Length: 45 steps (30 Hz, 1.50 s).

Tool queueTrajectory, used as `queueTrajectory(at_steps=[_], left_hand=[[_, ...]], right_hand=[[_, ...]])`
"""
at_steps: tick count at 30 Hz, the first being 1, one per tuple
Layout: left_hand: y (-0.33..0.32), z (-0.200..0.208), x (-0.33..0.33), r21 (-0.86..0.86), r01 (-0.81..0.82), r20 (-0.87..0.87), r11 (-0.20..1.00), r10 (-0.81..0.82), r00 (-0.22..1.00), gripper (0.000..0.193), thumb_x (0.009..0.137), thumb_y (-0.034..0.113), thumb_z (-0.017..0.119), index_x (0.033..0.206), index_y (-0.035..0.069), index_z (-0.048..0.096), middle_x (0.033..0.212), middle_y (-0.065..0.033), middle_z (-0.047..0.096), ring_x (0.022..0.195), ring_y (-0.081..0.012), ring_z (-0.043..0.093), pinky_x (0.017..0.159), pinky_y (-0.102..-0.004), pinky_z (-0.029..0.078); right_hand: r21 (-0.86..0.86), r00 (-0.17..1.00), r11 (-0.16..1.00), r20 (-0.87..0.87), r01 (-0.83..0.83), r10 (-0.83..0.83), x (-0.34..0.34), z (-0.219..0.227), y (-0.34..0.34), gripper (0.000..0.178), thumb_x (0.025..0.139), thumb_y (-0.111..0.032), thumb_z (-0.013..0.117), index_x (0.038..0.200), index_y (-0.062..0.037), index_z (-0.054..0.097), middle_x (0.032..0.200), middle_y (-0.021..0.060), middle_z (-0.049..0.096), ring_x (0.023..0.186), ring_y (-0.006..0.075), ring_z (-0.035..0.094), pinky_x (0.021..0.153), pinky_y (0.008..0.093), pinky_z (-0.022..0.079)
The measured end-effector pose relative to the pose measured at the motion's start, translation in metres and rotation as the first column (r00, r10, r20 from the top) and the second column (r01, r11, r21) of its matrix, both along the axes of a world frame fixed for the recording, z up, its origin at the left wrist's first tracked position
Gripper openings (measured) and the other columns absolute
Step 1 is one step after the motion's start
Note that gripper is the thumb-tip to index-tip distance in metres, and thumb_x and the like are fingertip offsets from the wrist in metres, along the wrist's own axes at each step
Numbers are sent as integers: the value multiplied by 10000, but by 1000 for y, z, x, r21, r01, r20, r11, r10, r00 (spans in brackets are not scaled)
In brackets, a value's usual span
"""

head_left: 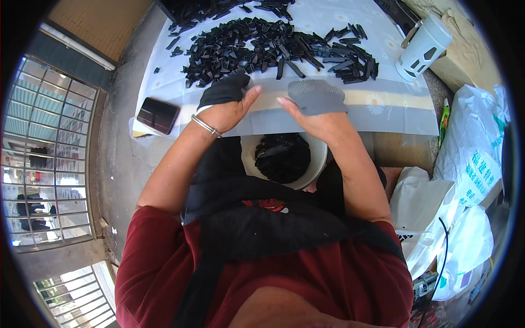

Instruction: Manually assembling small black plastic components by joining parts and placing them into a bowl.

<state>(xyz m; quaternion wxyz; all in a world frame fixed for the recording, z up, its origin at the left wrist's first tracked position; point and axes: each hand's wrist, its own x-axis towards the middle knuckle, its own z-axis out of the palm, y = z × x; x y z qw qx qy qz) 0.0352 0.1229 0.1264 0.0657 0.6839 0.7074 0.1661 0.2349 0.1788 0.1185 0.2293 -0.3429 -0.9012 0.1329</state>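
Observation:
Across the table's near part lie both my hands, each with a cloth cover over the fingers and a bare thumb. My left hand, in a black cover, is beside the near edge of a heap of small black pieces. Its thumb stands apart from the covered fingers. My right hand wears a grey dotted cover; its thumb stretches toward the left hand. Neither hand shows anything held. Longer black strips lie beyond my right hand. Below the table edge, a white bucket between my legs holds more black pieces.
A dark phone lies at the table's left edge. On the right stands a pale blue cup. White plastic bags crowd the right side, with a thin black cable. A patterned cloth covers the table.

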Motion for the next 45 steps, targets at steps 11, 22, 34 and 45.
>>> queueTrajectory(at_steps=[11,22,34,45], left_hand=[[53,-35,19,163,72,-240,984,-32,970,232,786,218,548,989,109,575,888,-119,598,813,-290,586,694,-384,474],[22,-41,1,305,130,-222,943,-63,973,243,770,188,566,990,84,569,916,-127,591,835,-287,578,720,-375,467],[20,-37,-5,451,41,111,891,-102,989,206,773,124,581,973,74,573,859,-115,600,790,-270,589,706,-342,468],[-35,-18,26,418,330,-172,846,-283,943,415,657,-20,622,1057,34,527,812,-117,611,722,-268,611,630,-326,489]], right_hand=[[283,958,943,171,177,-231,-13,-17,38,195,797,-242,551,826,-62,618,817,140,593,777,301,582,699,420,461],[266,768,730,-67,629,-638,53,-27,82,233,849,-220,450,893,-45,597,885,162,605,814,336,580,715,437,452],[87,795,942,-565,325,-222,31,-20,53,143,799,-70,519,922,-9,558,731,94,598,649,175,578,604,299,467],[-118,885,939,-391,-323,255,-11,-17,-18,308,791,-292,571,928,-15,576,810,182,567,776,337,545,695,390,426]])
